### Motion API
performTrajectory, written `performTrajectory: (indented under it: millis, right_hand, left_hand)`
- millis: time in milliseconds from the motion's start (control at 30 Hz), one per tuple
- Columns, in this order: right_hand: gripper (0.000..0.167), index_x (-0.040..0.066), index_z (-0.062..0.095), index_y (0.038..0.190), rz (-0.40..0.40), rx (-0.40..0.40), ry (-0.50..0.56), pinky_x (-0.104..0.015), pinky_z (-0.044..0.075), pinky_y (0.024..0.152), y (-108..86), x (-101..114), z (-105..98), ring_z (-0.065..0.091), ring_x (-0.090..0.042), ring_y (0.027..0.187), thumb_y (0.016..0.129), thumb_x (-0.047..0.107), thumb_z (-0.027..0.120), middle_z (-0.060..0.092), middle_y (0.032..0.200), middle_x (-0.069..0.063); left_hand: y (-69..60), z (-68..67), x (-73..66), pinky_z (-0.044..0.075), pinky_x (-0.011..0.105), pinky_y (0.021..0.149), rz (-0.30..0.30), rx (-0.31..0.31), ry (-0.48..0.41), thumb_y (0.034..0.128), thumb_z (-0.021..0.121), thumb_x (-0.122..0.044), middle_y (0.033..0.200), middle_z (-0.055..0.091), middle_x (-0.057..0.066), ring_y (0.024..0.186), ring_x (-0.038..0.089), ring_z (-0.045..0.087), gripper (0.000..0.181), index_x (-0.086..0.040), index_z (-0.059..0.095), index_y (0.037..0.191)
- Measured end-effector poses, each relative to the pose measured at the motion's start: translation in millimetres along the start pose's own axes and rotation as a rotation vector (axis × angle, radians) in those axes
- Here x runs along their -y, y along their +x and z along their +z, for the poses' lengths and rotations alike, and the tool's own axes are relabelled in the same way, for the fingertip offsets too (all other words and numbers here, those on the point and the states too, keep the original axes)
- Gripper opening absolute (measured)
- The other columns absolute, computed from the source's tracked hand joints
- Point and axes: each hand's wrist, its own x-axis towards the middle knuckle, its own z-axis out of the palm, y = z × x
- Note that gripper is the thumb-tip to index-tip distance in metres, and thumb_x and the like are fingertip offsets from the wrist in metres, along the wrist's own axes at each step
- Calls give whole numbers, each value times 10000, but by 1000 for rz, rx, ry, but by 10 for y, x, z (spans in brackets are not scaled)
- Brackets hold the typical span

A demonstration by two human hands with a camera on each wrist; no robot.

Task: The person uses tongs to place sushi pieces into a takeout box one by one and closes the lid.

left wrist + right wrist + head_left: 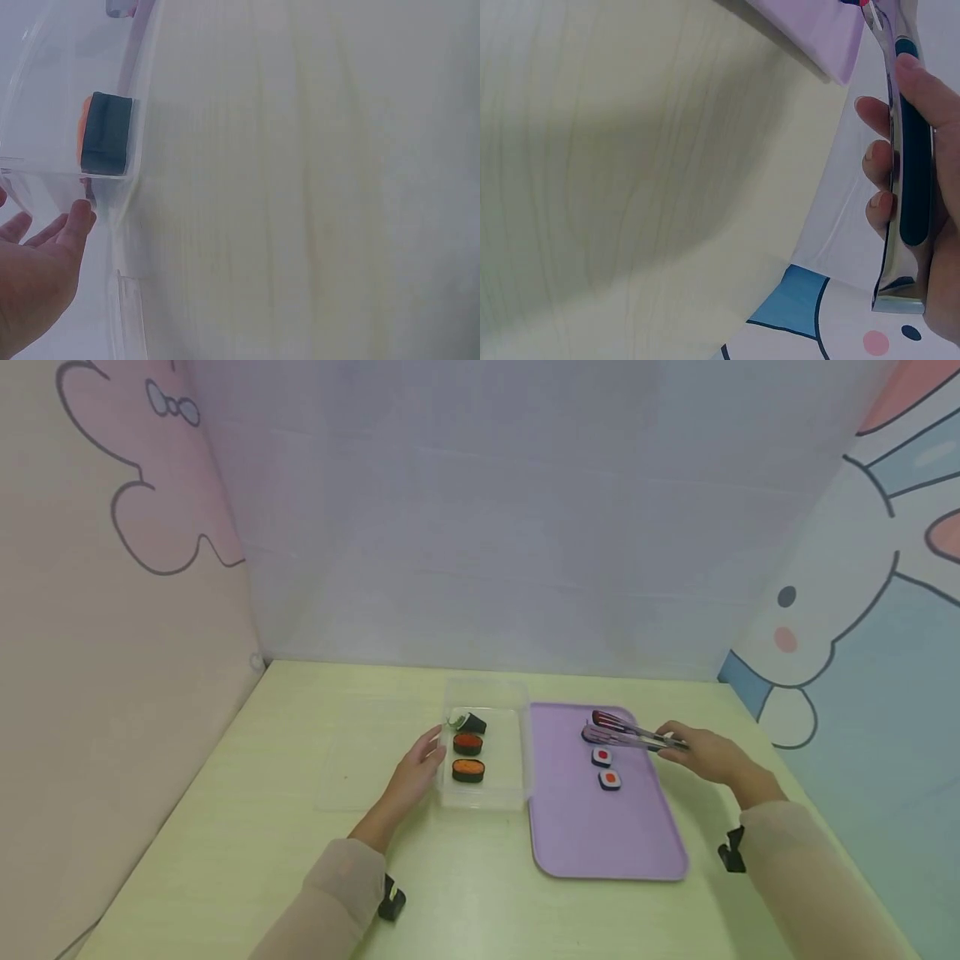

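My right hand grips metal tongs with dark handle grips, its fingers wrapped round them in the right wrist view. The tong tips are at a dark-wrapped sushi piece near the back of the purple tray; whether they pinch it I cannot tell. Two white rolls, one with a red centre and one with an orange centre, lie on the tray. My left hand is at the left wall of a clear plastic box, fingers extended. Inside stand an orange-topped sushi, a red-topped sushi and a hand roll.
A clear flat lid lies on the pale wood table left of the box. The tray adjoins the box's right side. A fabric wall stands behind, with printed side walls left and right.
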Motion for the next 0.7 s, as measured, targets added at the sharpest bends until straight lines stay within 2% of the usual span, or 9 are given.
performTrajectory:
  millis: [167, 333, 467, 533, 700]
  right_hand:
    - [313, 113, 545, 1226, -17, -2, -22, -540, 501, 716, 86, 50, 22, 633, -319, 874, 986, 308, 590, 662, 1003, -127]
    - [305, 108, 539, 1236, 5, 0, -35, -543, 500, 707, 121, 129, 36, 629, -326, 867, 989, 281, 587, 658, 1013, -146]
    - [324, 96, 527, 1261, 7, -35, -29, -555, 502, 731, 144, 218, 25, 630, -350, 898, 988, 258, 590, 647, 1064, -181]
    - [338, 97, 526, 1276, -5, -65, -28, -562, 503, 754, 172, 294, -8, 631, -360, 922, 988, 264, 590, 643, 1093, -192]
    - [358, 115, 530, 1297, -44, -99, -10, -537, 504, 734, 279, 557, -136, 631, -306, 868, 990, 290, 587, 654, 1090, -172]
  left_hand:
    - [-4, -6, -10, 360, 526, 1053, -3, -6, 4, 1037, 481, -244, 1455, 434, 211, 1317, 397, 412, 496, -135, 368, 1507]
    - [2, -4, -12, 364, 534, 1048, -3, -8, 5, 1037, 480, -236, 1450, 438, 216, 1313, 404, 412, 492, -131, 372, 1505]
    - [9, 6, 3, 366, 527, 1049, -8, -6, 7, 1037, 480, -240, 1448, 443, 212, 1313, 400, 415, 483, -141, 384, 1500]
    - [12, 9, 13, 368, 515, 1052, -13, -9, -2, 1037, 485, -243, 1451, 442, 204, 1317, 390, 414, 480, -146, 391, 1497]
    - [8, 16, 17, 370, 503, 1054, -9, -17, -17, 1033, 493, -228, 1448, 445, 208, 1318, 383, 417, 481, -133, 393, 1494]
